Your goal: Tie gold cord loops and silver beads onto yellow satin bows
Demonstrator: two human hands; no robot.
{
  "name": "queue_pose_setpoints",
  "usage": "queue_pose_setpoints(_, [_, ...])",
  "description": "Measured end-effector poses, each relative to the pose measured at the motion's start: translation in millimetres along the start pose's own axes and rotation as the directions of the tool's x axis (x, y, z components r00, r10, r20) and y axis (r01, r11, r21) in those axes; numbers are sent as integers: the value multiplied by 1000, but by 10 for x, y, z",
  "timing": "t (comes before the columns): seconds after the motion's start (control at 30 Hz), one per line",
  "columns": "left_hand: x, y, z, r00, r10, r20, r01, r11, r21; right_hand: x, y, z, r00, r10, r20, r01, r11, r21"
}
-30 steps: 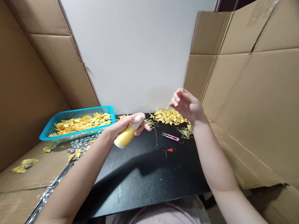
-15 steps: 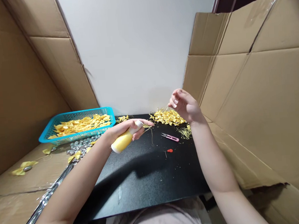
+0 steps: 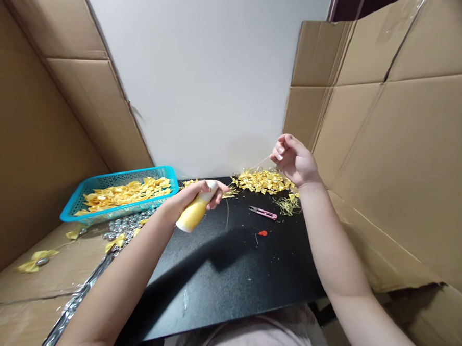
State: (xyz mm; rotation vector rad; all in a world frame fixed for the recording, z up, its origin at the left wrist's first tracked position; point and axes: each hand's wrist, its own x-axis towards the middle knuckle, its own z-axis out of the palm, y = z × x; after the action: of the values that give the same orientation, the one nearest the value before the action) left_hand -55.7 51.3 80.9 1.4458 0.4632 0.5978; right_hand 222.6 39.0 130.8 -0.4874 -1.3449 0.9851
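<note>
My left hand (image 3: 201, 194) is closed round a spool of yellow thread (image 3: 192, 215), tilted above the black table (image 3: 237, 282). Loose thread hangs below its fingertips. Raised at the right, my right hand (image 3: 295, 159) pinches a thin thread (image 3: 262, 161) that runs down leftward from its fingertips. Under and left of that hand lies a pile of yellow bows (image 3: 260, 180). Pink thread snips (image 3: 263, 213) rest on the table between the hands, nearer the right one, with a red needle threader (image 3: 262, 233) in front of them.
A turquoise basket (image 3: 119, 207) holding yellow bows stands at the back left. Silvery beads (image 3: 126, 224) are spread before it. Thread scraps (image 3: 288, 206) lie at the right. Cardboard walls (image 3: 417, 146) rise on both sides, and a pale wall (image 3: 209, 80) stands behind.
My right hand has moved slightly right and up, and a taut thread now shows at its fingertips. The fingers of my left hand have curled in more around the spool.
</note>
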Motion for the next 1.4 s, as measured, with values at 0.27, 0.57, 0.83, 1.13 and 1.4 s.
queue_pose_setpoints(0.27, [138, -69, -138, 929, 133, -345, -219, 949, -225, 3, -2, -17, 998, -32, -49, 27, 996, -88])
queue_pose_setpoints(0.57, [85, 15, -88, 853, 208, -479, -366, 892, -264, 53, 100, -122, 977, 117, -180, -133, 987, -85])
queue_pose_setpoints(0.83, [55, 74, -111, 878, 215, -428, -320, 928, -189, 141, 367, -424, 817, 189, -545, -457, 789, -411])
queue_pose_setpoints(1.13, [15, 126, -23, 920, 188, -345, -225, 972, -70, 2, 470, 249, 989, 149, -19, -140, 868, -477])
queue_pose_setpoints(1.4, [11, 62, -4, 936, 149, -319, -149, 989, 26, -202, 691, 787, 852, 449, 268, -272, 818, -507])
